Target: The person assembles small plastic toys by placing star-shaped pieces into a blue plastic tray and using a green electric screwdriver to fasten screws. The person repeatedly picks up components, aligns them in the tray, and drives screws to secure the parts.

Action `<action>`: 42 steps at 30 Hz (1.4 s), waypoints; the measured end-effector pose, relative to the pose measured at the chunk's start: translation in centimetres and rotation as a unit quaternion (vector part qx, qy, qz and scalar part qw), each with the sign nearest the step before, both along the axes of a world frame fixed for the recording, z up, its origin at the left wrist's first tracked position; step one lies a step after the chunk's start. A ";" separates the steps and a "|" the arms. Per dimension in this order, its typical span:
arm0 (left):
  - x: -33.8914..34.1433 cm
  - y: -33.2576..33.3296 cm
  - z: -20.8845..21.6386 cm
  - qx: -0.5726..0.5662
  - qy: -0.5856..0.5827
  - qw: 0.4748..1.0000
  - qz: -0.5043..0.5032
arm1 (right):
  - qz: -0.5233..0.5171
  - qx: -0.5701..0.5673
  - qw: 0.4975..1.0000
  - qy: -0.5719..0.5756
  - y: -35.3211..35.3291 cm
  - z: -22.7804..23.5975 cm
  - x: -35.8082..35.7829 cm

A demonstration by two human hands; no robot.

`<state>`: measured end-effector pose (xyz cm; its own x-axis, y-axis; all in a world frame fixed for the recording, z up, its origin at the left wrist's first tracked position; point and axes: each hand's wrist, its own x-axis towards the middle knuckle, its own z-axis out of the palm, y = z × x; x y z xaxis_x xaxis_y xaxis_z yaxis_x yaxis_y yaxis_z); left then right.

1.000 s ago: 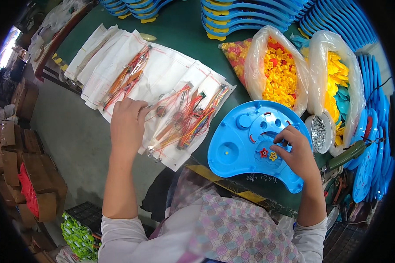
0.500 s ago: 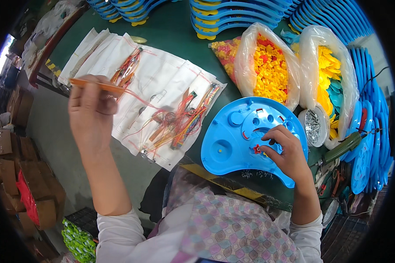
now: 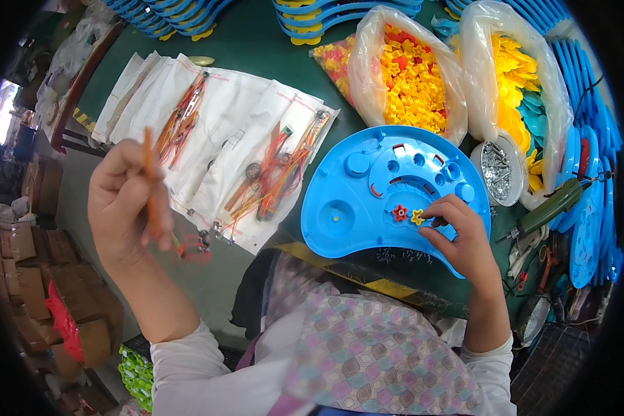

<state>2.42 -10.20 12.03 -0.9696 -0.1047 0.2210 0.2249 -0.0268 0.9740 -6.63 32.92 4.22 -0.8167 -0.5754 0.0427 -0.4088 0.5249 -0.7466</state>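
My left hand, raised at the left, is closed on a narrow orange-brown strip. Thin red wires with a small blurred part dangle below it. In front of me lies a blue moulded plastic shell, hollow side up, with round posts and a dished recess. A red star-shaped piece and a yellow star-shaped piece sit side by side on it. My right hand pinches at the yellow piece's right edge, thumb and forefinger close together; the other fingers are curled.
White sheets carry bundles of wired strips. Beyond the shell stand plastic bags of yellow and red pieces and of yellow and teal pieces. A bowl of screws and a green electric screwdriver are at the right. Blue shells are stacked around.
My left hand has moved down and turned the strip upright, bringing its wires off the white sheets. My right hand has shifted slightly right on the shell, leaving the yellow star visible.
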 end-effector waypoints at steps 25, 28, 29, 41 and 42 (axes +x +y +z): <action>-8.1 19.3 -6.9 -0.330 -0.103 0.907 -0.242 | -0.572 -0.187 0.717 0.352 17.6 -2.0 -0.3; -8.2 21.4 -9.8 -0.409 0.057 0.890 -0.195 | -0.584 -0.185 0.715 0.336 19.5 -4.5 -1.2; -8.3 21.8 -10.4 -0.419 0.094 0.885 -0.181 | -0.577 -0.178 0.723 0.335 19.7 -5.3 -2.0; -8.9 22.4 -12.4 -0.472 0.107 0.859 -0.167 | -0.446 -0.366 0.812 0.086 17.3 -4.0 -3.1; -8.9 22.4 -12.5 -0.468 0.106 0.861 -0.168 | -0.422 -0.413 0.804 0.074 16.7 -2.8 -2.3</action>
